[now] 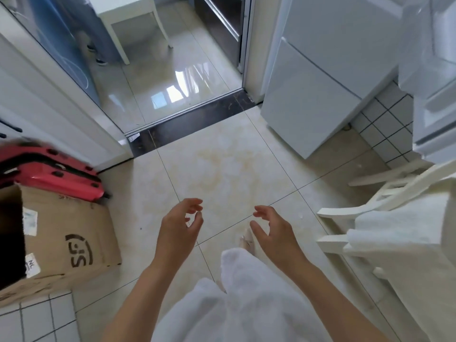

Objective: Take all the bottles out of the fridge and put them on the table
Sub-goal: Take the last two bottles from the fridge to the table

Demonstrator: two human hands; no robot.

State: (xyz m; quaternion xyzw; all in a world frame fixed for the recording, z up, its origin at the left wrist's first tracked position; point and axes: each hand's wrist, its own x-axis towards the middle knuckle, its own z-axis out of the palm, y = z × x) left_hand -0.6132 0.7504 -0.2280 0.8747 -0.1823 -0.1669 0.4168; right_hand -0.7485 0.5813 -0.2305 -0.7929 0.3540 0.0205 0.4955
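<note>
My left hand [181, 224] and my right hand [270, 229] hang in front of me over the beige tiled floor, fingers loosely curled, holding nothing. The white fridge [320, 77] stands at the upper right, its lower doors closed; an open door [434, 70] with pale shelves shows at the far right edge. No bottle is visible. A white table [128, 11] stands in the far room beyond the doorway.
A cardboard box [64, 240] and a red suitcase [56, 171] lie on the floor at the left. A white chair [385, 218] draped with white cloth is at the right. A dark threshold [192, 122] crosses the doorway ahead.
</note>
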